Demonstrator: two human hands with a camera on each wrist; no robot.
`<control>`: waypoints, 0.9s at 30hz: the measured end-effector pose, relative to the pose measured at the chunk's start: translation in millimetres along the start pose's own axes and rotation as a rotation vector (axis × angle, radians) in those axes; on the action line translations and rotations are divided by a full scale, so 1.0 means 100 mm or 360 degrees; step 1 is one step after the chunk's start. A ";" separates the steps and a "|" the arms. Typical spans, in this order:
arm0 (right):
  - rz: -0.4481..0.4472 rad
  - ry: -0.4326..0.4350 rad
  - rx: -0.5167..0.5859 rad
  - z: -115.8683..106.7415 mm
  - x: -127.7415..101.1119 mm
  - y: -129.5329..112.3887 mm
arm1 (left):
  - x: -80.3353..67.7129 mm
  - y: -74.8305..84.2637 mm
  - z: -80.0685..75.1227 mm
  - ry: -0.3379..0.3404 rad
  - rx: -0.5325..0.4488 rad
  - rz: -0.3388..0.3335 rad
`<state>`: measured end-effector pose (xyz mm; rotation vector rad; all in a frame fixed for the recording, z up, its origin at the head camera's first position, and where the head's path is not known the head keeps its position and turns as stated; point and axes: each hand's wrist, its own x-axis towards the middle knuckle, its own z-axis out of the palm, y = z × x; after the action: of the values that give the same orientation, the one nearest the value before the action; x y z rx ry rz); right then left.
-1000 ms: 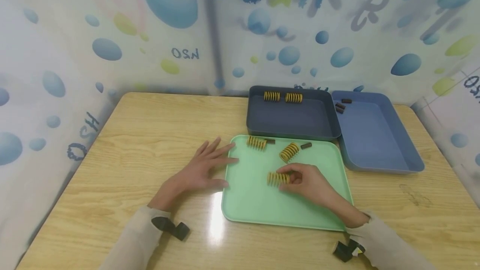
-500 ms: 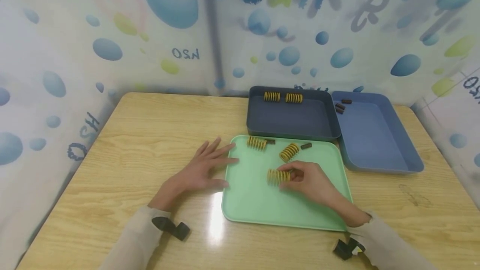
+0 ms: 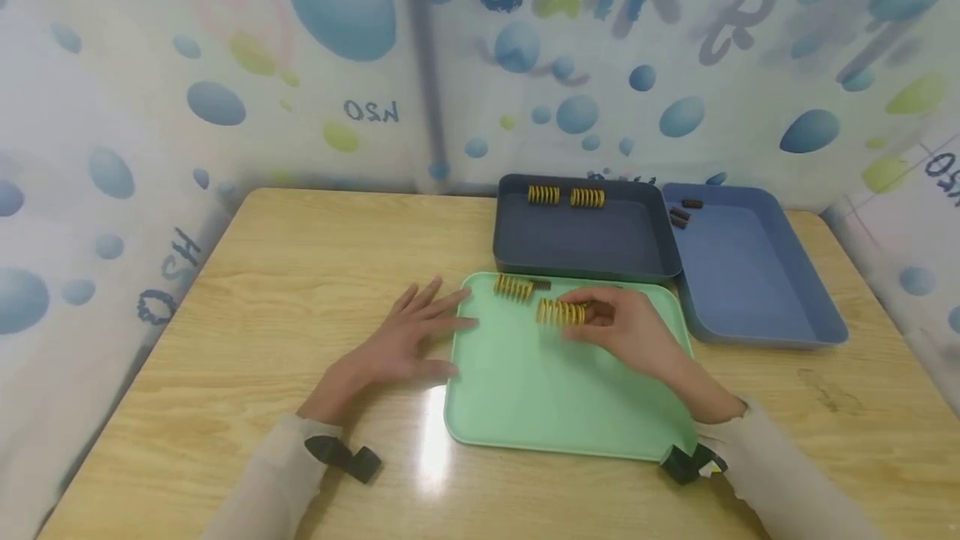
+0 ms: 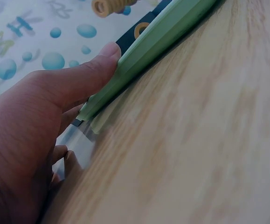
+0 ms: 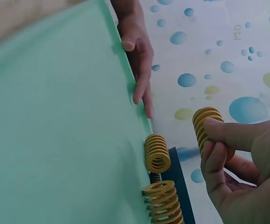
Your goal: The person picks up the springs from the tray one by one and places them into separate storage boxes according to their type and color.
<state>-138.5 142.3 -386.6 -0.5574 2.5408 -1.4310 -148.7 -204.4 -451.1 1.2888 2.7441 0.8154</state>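
Observation:
My right hand [image 3: 626, 327] pinches a yellow coil spring [image 3: 561, 312] by its right end, above the green tray [image 3: 517, 398]. In the right wrist view the held spring [image 5: 201, 122] sits between thumb and fingers, clear of the tray. My left hand [image 3: 408, 340] lies with spread fingers at the tray's left edge, its thumb [image 4: 90, 77] touching the rim in the left wrist view. Near the tray's back edge are another yellow spring [image 3: 513, 287] and a small dark spring [image 3: 542, 285]. A further yellow spring [image 5: 165, 205] shows in the right wrist view, but my right hand mostly hides it from the head view.
Behind the tray stands a dark blue bin [image 3: 585, 236] with two yellow springs [image 3: 543, 195] along its back wall. Right of it is a lighter blue bin [image 3: 757, 273] holding several small dark springs [image 3: 679, 217]. A patterned sheet [image 3: 465, 65] rises behind the wooden table [image 3: 300, 257].
My right hand has lifted the yellow spring and carried it toward the back of the tray, now covering the springs there. The left hand has stayed in place.

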 end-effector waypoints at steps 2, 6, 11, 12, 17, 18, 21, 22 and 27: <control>-0.0015 0.0005 -0.0012 -0.03 0.06 -0.03 | -0.01 0.00 0.00 0.0000 -0.0002 -0.0002; -0.0052 0.0016 -0.0025 -0.07 0.18 -0.06 | -0.01 0.00 0.00 -0.0003 -0.0002 -0.0011; -0.0086 0.0031 -0.0022 -0.10 0.33 -0.08 | -0.01 0.00 -0.01 -0.0005 0.0002 -0.0012; -0.0086 0.0031 -0.0022 -0.11 0.36 -0.08 | -0.01 0.00 -0.01 -0.0007 0.0001 -0.0014; -0.0064 0.0013 -0.0009 -0.13 0.48 -0.10 | -0.01 0.01 -0.02 -0.0011 -0.0003 -0.0019; -0.0059 0.0011 -0.0013 -0.13 0.51 -0.10 | -0.01 0.01 -0.02 -0.0012 -0.0006 -0.0019; -0.0039 0.0002 -0.0038 -0.15 0.58 -0.12 | -0.01 0.02 -0.03 -0.0006 0.0000 -0.0018; -0.0032 -0.0003 -0.0044 -0.15 0.60 -0.13 | -0.01 0.02 -0.03 -0.0005 0.0002 -0.0019; 0.0017 -0.0019 -0.0104 -0.16 0.72 -0.14 | -0.02 0.02 -0.02 -0.0005 0.0011 -0.0025</control>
<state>-206.8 119.4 -364.3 -0.5597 2.5855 -1.3410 -146.5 -205.3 -448.3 1.2673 2.7534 0.8030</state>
